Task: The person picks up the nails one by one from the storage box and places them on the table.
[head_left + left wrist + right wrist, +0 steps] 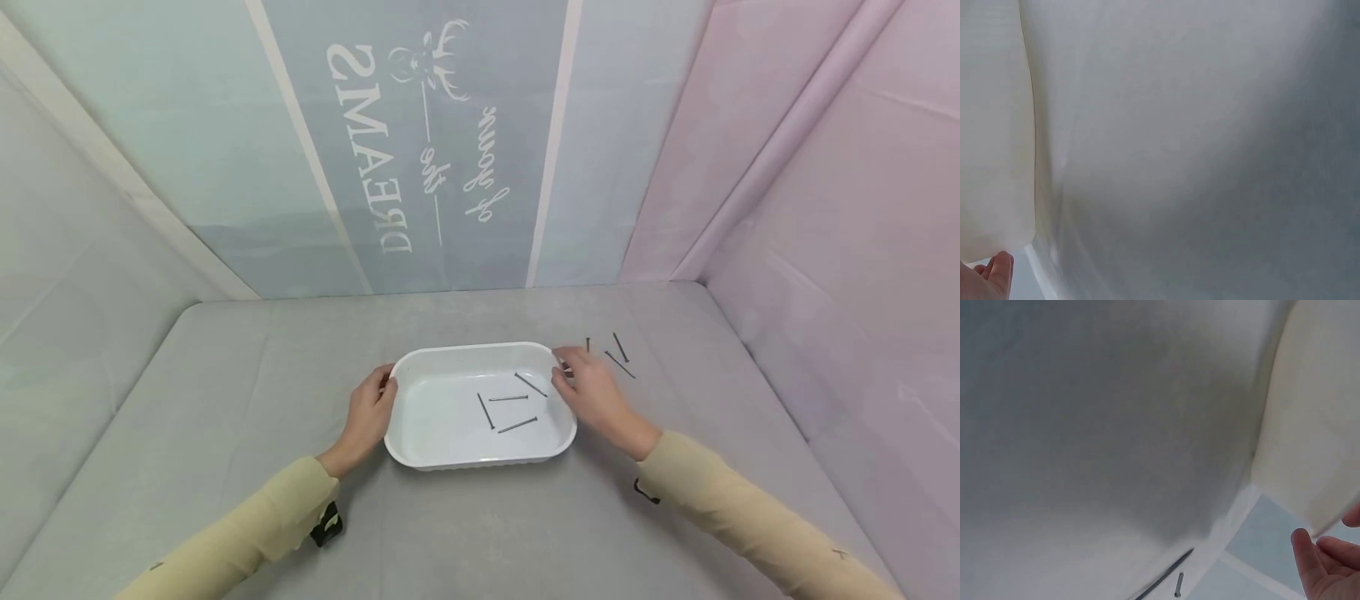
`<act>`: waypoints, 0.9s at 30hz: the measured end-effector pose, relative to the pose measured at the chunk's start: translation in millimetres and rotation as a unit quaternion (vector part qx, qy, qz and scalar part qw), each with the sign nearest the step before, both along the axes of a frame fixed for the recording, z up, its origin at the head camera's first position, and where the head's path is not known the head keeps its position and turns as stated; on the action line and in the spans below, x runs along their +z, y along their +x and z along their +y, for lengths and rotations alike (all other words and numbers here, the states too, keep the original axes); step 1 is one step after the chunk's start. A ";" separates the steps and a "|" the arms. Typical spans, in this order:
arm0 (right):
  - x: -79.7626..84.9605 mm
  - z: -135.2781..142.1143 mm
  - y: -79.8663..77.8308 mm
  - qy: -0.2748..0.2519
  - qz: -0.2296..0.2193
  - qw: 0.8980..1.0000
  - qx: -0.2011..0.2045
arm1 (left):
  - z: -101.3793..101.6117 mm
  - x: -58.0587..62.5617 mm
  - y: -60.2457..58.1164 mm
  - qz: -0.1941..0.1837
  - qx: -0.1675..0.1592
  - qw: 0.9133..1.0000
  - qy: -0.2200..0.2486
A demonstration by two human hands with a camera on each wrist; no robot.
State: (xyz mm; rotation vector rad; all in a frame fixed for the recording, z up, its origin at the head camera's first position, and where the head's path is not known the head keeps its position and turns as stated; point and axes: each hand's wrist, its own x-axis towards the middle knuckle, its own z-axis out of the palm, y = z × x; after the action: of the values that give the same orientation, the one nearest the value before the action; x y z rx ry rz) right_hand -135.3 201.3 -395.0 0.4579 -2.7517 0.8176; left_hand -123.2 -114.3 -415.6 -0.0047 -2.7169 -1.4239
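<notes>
A white rectangular tray (450, 458) with rounded corners sits between my hands in the head view. Several dark nails (508, 398) lie loose on its floor, toward the right half. My left hand (367, 410) grips the tray's left end, thumb at the rim and fingers outside. At the right end, my right hand (596, 396) holds the rim. The right wrist view has its fingers (1310, 559) below the tray's outer wall (1304, 425), the thumb at the rim's other side. Only fingertips of the left hand (994, 278) appear in the left wrist view, below the tray wall.
More nails (620, 364) lie on the grey cloth-covered table (480, 533), just beyond and right of my right hand, one partly hidden by it. Fabric walls stand at both sides, and a printed cloth (450, 267) hangs at the back.
</notes>
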 end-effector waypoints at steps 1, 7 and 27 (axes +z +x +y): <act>-1.6 -1.1 0.2 -0.001 0.006 1.000 0.002 | -0.3 0.5 -0.1 0.000 -0.001 1.000 -0.001; -6.0 -6.3 3.1 0.007 0.025 1.000 -0.003 | -2.8 2.5 -1.2 0.000 -0.016 1.000 -0.007; -10.5 -12.4 11.8 0.017 0.029 0.999 -0.019 | -11.4 30.1 -11.5 0.081 -0.128 0.978 -0.147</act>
State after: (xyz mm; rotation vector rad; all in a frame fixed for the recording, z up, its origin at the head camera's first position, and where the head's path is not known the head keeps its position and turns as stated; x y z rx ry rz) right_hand -123.5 188.9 -405.5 0.4290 -2.7160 0.7374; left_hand -134.7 -125.7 -385.5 -0.4806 -2.8354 -1.0006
